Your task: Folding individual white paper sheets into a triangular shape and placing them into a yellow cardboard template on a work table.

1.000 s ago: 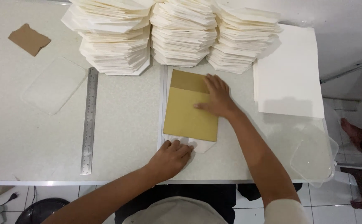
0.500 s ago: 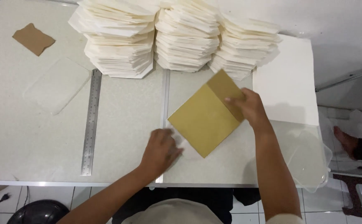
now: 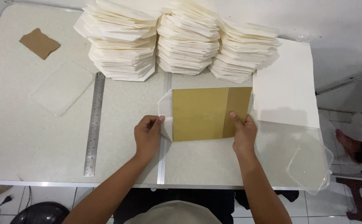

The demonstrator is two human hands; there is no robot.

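Fingers of left hand pinch white paper flap. Right hand fingers clamp gold card edge. Paper stacks beyond; ruler left of both.

Gold card: stiff paperboard, smooth, faint satin sheen; duller band at its 3 o'clock end.
White sheet beneath, showing at 9 o'clock of the card: thin matt paper, creased.
Stacks at 12 o'clock: cream paper, matt, edges slightly ragged.
Ruler at 9 o'clock: brushed metal, dull grey.
Clear plates: transparent plastic, glossy.
Brown scrap: matt kraft cardboard, rough-cut.
Table: pale speckled laminate, smooth.
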